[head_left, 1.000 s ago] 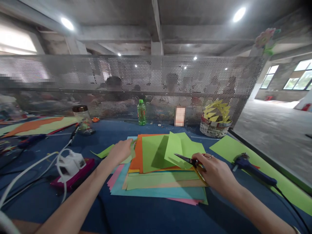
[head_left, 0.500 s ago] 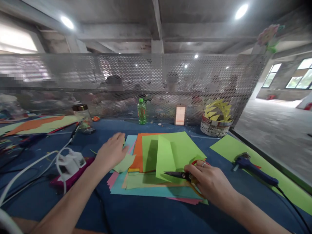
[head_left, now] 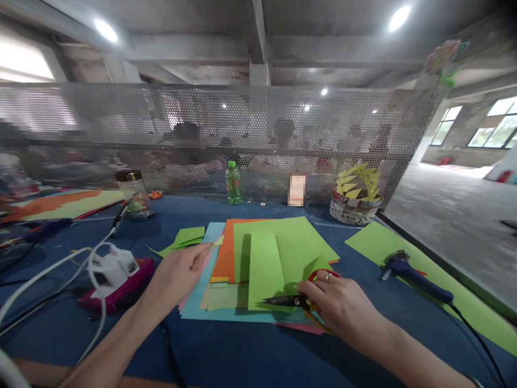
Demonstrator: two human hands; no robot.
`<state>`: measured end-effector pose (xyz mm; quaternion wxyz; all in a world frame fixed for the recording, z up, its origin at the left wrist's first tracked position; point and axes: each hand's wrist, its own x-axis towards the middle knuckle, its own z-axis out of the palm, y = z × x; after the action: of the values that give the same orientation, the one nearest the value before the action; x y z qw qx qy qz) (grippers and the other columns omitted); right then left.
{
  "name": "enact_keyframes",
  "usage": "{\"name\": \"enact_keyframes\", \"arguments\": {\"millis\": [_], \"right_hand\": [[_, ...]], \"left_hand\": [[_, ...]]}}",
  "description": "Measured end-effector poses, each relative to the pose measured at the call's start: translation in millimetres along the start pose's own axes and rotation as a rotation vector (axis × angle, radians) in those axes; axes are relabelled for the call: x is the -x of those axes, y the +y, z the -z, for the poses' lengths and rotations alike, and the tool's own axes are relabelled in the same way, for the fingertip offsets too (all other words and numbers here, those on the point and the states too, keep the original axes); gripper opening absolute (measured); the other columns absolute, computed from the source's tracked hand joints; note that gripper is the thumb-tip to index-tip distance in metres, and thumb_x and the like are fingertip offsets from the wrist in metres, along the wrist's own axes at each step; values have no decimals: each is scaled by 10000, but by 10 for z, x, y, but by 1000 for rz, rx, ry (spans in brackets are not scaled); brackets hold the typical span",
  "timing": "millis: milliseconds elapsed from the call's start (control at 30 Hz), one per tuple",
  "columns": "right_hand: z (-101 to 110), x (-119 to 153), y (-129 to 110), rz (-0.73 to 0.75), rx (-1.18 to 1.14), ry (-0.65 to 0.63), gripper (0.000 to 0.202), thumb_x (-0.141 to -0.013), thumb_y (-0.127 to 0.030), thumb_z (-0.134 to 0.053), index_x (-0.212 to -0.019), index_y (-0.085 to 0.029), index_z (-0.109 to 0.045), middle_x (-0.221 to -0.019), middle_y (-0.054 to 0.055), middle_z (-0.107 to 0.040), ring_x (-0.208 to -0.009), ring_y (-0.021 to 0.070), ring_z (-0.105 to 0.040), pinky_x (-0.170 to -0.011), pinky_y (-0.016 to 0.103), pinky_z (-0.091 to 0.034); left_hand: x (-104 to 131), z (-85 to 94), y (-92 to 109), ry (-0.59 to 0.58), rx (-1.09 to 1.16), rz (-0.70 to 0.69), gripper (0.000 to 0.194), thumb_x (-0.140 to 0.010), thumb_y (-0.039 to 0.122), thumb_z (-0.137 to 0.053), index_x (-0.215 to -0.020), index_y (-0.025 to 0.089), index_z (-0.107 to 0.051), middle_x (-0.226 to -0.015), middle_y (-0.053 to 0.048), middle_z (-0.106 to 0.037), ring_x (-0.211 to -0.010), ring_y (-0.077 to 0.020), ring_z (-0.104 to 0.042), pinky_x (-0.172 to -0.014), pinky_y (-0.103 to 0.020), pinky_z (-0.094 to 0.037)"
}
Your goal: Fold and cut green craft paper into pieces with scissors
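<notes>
My left hand [head_left: 183,272] is closed in a pinch at the left edge of the paper stack. A small pale green paper piece [head_left: 218,241] pokes out from its fingertips, mostly hidden by the hand. My right hand [head_left: 333,299] grips scissors [head_left: 285,300] with dark blades and red and yellow handles, the tips pointing left. The blades lie over a folded light green sheet [head_left: 264,264], whose flap stands up off the stack. Under it are orange paper [head_left: 226,250], blue paper [head_left: 194,302] and pink sheets. Cut green pieces [head_left: 189,236] lie just beyond my left hand.
A blue glue gun [head_left: 418,280] rests on a green sheet [head_left: 365,240] at the right. At the back stand a woven basket [head_left: 353,209], a green bottle [head_left: 233,186] and a lidded jar [head_left: 137,196]. A magenta power strip [head_left: 119,299] with white plugs and cables lies left.
My left hand has come down and slightly left, closing from spread fingers onto the pale green paper piece. My right hand and the scissors have shifted a little left, with the green flap.
</notes>
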<state>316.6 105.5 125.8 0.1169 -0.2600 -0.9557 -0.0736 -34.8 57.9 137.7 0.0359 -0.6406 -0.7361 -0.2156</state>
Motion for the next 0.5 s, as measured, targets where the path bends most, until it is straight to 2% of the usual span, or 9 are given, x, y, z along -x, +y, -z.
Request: {"name": "enact_keyframes", "arguments": {"millis": [67, 100, 167, 200, 267, 367, 433, 500], "right_hand": [[7, -9, -16, 2, 0, 13, 157, -896, -80, -486, -940, -205, -570, -767, 29, -639, -764, 204, -556, -637, 303, -346], [10, -14, -22, 5, 1, 25, 140, -892, -89, -491, -914, -205, -567, -756, 26, -635, -747, 200, -549, -623, 303, -339], [10, -23, -29, 14, 6, 44, 123, -875, -96, -500, -880, -204, -559, -736, 23, -627, -708, 193, -530, -600, 305, -323], [8, -26, -31, 21, 7, 49, 119, -865, -98, -504, -878, -203, -558, -734, 23, -625, -696, 190, -523, -594, 304, -318], [0, -27, -32, 28, 8, 57, 115, -846, -105, -509, -875, -205, -556, -728, 21, -625, -682, 186, -518, -587, 301, -315], [-17, -18, -30, 13, 14, 35, 129, -823, -103, -503, -866, -215, -552, -714, 14, -630, -691, 187, -537, -586, 293, -317], [-30, -9, -22, -14, 10, -4, 168, -793, -96, -505, -890, -222, -562, -717, 12, -639, -713, 192, -562, -588, 289, -323], [-40, -3, -7, -46, -13, -38, 243, -766, -91, -505, -949, -231, -580, -751, 14, -658, -747, 196, -591, -598, 284, -337]], "left_hand": [[28, 46, 238, 133, 75, -97, 451, -953, 353, -345, -1265, 211, -638, -1244, -50, -682, -1120, -253, -650, -942, -340, -503], [43, 58, 369, 151, 119, -189, 455, -955, 328, -343, -1296, 197, -614, -1272, -55, -665, -1149, -238, -633, -985, -341, -481], [64, 50, 622, 106, 183, -367, 468, -949, 239, -317, -1338, 191, -574, -1312, -53, -638, -1194, -210, -603, -1027, -348, -458], [66, 29, 731, 65, 212, -439, 472, -950, 208, -301, -1335, 190, -575, -1311, -53, -639, -1192, -199, -604, -1026, -348, -461], [52, -37, 894, -97, 250, -519, 446, -968, 210, -312, -1314, 211, -593, -1286, -54, -657, -1172, -198, -619, -993, -342, -488], [11, -161, 991, -295, 228, -504, 393, -971, 227, -359, -1218, 264, -661, -1155, -45, -726, -1062, -226, -681, -895, -341, -533], [-11, -236, 983, -359, 196, -490, 363, -960, 237, -390, -1148, 283, -697, -1070, -43, -754, -996, -243, -706, -841, -332, -540], [-19, -297, 949, -373, 182, -496, 340, -954, 253, -409, -1106, 286, -711, -1038, -47, -760, -974, -250, -711, -817, -320, -534]]}}
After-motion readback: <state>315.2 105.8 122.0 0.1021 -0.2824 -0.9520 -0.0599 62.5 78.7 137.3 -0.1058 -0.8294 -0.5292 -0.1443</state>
